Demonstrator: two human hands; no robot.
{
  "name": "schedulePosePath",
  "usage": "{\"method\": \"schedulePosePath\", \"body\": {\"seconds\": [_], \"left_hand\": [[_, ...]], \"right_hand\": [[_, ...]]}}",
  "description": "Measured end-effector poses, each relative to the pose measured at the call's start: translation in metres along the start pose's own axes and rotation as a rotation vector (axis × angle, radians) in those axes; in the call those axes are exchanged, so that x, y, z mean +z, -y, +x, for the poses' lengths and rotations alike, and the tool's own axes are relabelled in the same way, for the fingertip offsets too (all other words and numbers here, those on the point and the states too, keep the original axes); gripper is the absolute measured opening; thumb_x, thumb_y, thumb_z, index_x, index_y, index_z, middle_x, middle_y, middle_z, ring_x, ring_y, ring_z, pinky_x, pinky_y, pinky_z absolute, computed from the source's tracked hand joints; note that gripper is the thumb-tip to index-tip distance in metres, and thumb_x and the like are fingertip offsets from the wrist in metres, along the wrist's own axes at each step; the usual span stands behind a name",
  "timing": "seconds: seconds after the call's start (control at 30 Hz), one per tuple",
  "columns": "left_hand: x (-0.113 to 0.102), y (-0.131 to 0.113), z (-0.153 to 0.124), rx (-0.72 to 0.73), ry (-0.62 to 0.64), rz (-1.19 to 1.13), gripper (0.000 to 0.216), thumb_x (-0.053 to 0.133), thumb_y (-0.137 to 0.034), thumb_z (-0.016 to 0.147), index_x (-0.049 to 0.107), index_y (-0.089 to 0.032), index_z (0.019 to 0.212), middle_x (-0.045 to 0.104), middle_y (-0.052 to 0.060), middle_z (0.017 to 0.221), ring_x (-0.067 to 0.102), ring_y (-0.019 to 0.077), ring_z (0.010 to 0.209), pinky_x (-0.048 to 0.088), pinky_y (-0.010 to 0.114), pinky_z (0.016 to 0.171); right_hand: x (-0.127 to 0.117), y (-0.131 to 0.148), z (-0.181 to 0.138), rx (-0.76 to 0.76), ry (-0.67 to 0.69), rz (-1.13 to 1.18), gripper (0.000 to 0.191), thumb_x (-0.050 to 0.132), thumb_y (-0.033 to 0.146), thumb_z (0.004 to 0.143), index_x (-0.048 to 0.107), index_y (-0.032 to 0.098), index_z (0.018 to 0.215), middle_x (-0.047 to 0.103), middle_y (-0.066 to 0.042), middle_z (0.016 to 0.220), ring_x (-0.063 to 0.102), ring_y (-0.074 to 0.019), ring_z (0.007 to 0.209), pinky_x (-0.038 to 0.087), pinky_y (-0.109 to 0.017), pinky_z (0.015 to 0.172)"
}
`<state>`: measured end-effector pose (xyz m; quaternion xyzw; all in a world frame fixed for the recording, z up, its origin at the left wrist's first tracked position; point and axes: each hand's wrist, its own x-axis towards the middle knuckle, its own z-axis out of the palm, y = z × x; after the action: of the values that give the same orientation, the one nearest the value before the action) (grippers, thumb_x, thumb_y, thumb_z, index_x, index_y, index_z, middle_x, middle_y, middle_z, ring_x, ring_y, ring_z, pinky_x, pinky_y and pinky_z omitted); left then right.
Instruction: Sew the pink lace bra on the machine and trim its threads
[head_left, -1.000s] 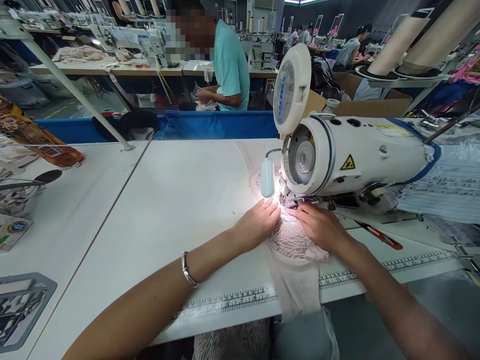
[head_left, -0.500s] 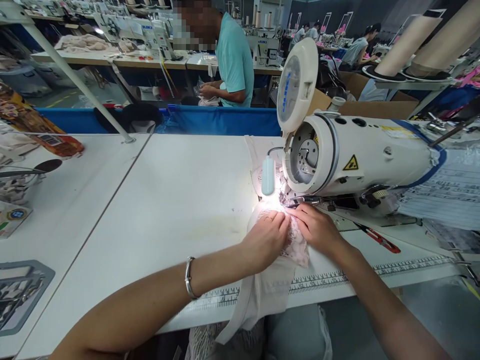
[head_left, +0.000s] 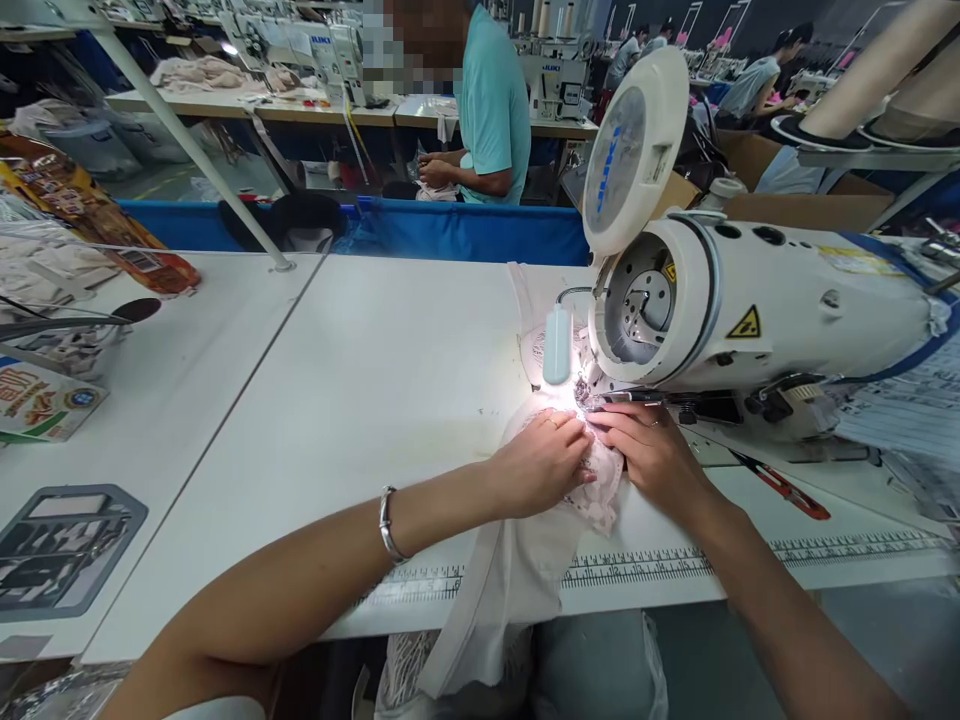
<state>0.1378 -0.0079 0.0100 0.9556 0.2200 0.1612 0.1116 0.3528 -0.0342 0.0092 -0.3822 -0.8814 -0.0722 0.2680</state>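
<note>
Both of my hands are pinching the same bunched piece of pale pink lace fabric (head_left: 600, 480) just right of the frame's centre, my left hand (head_left: 541, 462) clenching it from the left and my right hand (head_left: 654, 452) pressing it from the right, fingertips nearly touching. I am holding the bunch directly below the needle area (head_left: 583, 392) of the white sewing machine (head_left: 757, 315), which is lying just above my knuckles. The fabric's long axis is running from that lit spot down toward the lower centre, where its plain tail is hanging over the edge of the white table (head_left: 360, 400) and crossing the printed ruler strip (head_left: 645, 568). Neither hand is nearer; they are meeting at the needle. Farther out, at upper right, a cardboard box (head_left: 795, 205) is sitting behind the machine; I cannot tell its contents.
</note>
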Motion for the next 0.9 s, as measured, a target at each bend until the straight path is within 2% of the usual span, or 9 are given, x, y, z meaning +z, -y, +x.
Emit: {"method": "schedulePosePath", "body": {"seconds": [0.13,0.27,0.43,0.57,0.67,0.8,0.9], "left_hand": [[-0.003,0.007,-0.001,0.028,-0.017,-0.026,0.026,0.05,-0.031,0.101,0.063,-0.009,0.1,0.058,0.014,0.1,0.054,0.0241,0.093,0.047,0.036,0.084],[-0.008,0.018,0.001,0.047,0.008,-0.032,0.03,0.045,-0.031,0.103,0.065,-0.011,0.093,0.058,0.011,0.094,0.054,0.0213,0.086,0.047,0.033,0.077],[-0.012,0.035,0.005,0.034,0.022,-0.087,0.031,0.04,-0.029,0.105,0.067,-0.014,0.102,0.063,0.01,0.102,0.058,0.0205,0.096,0.048,0.032,0.085],[-0.013,0.042,0.007,0.024,-0.011,-0.082,0.028,0.042,-0.028,0.105,0.067,-0.015,0.103,0.064,0.009,0.109,0.059,0.0184,0.101,0.048,0.03,0.09],[-0.013,0.039,0.008,0.022,-0.042,0.025,0.026,0.045,-0.024,0.103,0.067,-0.012,0.096,0.066,0.009,0.104,0.059,0.0192,0.097,0.048,0.031,0.088],[-0.013,0.031,0.007,0.197,-0.059,0.157,0.026,0.045,-0.011,0.1,0.067,-0.013,0.087,0.068,0.007,0.094,0.059,0.0174,0.091,0.047,0.031,0.083],[-0.014,0.028,0.005,0.305,-0.006,0.083,0.022,0.052,-0.012,0.099,0.073,-0.018,0.092,0.071,0.003,0.101,0.06,0.0163,0.091,0.047,0.032,0.08]], "right_hand": [[-0.003,-0.001,-0.001,0.002,0.008,0.026,0.036,0.035,0.003,0.102,0.063,0.019,0.086,0.07,-0.003,0.107,0.06,-0.0244,0.105,0.043,-0.037,0.08],[-0.002,-0.003,-0.003,0.012,0.008,0.042,0.037,0.034,-0.001,0.097,0.065,0.019,0.094,0.07,-0.001,0.11,0.06,-0.0237,0.103,0.041,-0.036,0.077],[0.0,-0.002,-0.001,0.016,0.032,0.06,0.038,0.035,-0.001,0.094,0.065,0.019,0.107,0.068,-0.002,0.115,0.06,-0.0254,0.104,0.038,-0.042,0.088],[0.0,-0.001,-0.002,0.01,0.03,0.054,0.037,0.034,0.001,0.097,0.063,0.018,0.113,0.067,-0.004,0.118,0.06,-0.0263,0.103,0.038,-0.043,0.085],[0.001,-0.003,-0.004,0.0,0.009,0.046,0.034,0.035,0.004,0.101,0.064,0.018,0.111,0.068,-0.004,0.115,0.06,-0.0264,0.1,0.039,-0.043,0.083],[0.004,-0.005,-0.005,-0.014,-0.02,0.083,0.028,0.041,0.006,0.102,0.065,0.018,0.11,0.068,-0.004,0.114,0.06,-0.0259,0.098,0.042,-0.043,0.084],[0.006,-0.008,-0.005,-0.002,-0.016,0.1,0.031,0.04,0.004,0.1,0.065,0.019,0.111,0.067,-0.004,0.115,0.06,-0.026,0.099,0.042,-0.044,0.085]]}}
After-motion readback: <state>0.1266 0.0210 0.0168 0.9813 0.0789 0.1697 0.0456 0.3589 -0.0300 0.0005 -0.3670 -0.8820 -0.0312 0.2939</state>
